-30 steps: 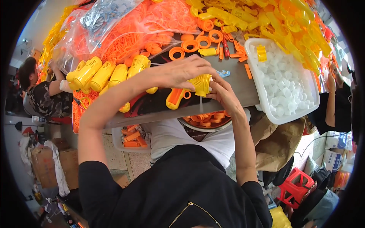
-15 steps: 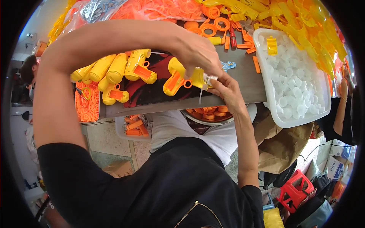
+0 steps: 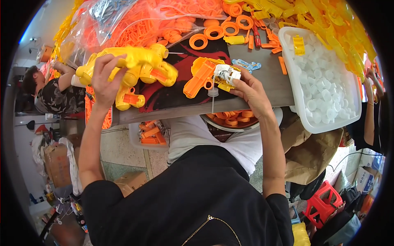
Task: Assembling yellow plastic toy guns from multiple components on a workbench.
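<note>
My right hand (image 3: 253, 91) grips the rear end of an open toy gun half (image 3: 201, 76), yellow with an orange inner part, at the table's front edge. Its fingers are at a white mechanism (image 3: 226, 74) with thin wires seated in the shell. A small grey disc on a thin rod (image 3: 213, 92) hangs below it. My left hand (image 3: 107, 78) is closed on a yellow toy gun (image 3: 137, 58), smeared by motion, above the pile at the left. Under it lie several yellow toy guns (image 3: 158, 76) with orange parts.
A white tub (image 3: 296, 102) of translucent caps stands right. Orange rings (image 3: 198, 41), a red screwdriver (image 3: 257, 37) and blue stickers (image 3: 246, 64) lie behind. Bagged orange parts (image 3: 139, 28) and yellow shells (image 3: 320, 24) fill the back. A bowl of orange parts (image 3: 232, 119) sits below the edge.
My left hand has left the toy gun half and swung left to the yellow pile, taking hold of a toy gun. My right hand stays on the half, whose white mechanism now shows.
</note>
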Demonstrator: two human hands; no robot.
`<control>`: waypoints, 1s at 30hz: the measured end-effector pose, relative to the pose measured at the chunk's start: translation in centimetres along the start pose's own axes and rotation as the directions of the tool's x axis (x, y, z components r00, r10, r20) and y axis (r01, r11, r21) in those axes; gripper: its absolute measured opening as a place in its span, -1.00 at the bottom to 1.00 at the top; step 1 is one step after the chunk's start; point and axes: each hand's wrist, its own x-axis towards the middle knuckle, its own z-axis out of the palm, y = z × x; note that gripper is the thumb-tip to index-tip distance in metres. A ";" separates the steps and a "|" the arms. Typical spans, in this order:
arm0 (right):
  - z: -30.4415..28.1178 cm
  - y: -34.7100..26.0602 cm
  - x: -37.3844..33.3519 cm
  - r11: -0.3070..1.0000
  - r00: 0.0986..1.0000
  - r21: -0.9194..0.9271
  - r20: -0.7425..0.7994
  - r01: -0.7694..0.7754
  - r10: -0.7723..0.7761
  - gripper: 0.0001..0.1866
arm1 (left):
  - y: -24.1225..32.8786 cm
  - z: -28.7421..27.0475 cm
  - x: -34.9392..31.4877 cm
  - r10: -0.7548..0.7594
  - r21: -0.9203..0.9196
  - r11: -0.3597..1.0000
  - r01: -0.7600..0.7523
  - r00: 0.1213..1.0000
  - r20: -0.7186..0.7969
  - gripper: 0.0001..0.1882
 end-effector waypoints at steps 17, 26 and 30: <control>2.3 -2.2 0.7 0.939 0.989 -0.332 -0.135 -0.095 0.053 -0.37 | 4.4 13.1 2.9 -0.182 0.082 0.982 0.172 0.975 0.127 -0.68; 2.3 -2.4 1.0 0.808 0.996 -0.589 -0.074 -0.004 -0.049 -0.40 | 10.2 11.1 -1.8 -0.189 -0.292 0.929 0.227 0.970 0.152 -0.77; 2.7 -1.9 1.2 0.370 0.925 -0.920 -0.023 0.128 -0.378 -0.41 | 12.5 12.8 -2.9 -0.050 -0.258 0.960 0.104 0.977 0.208 -0.67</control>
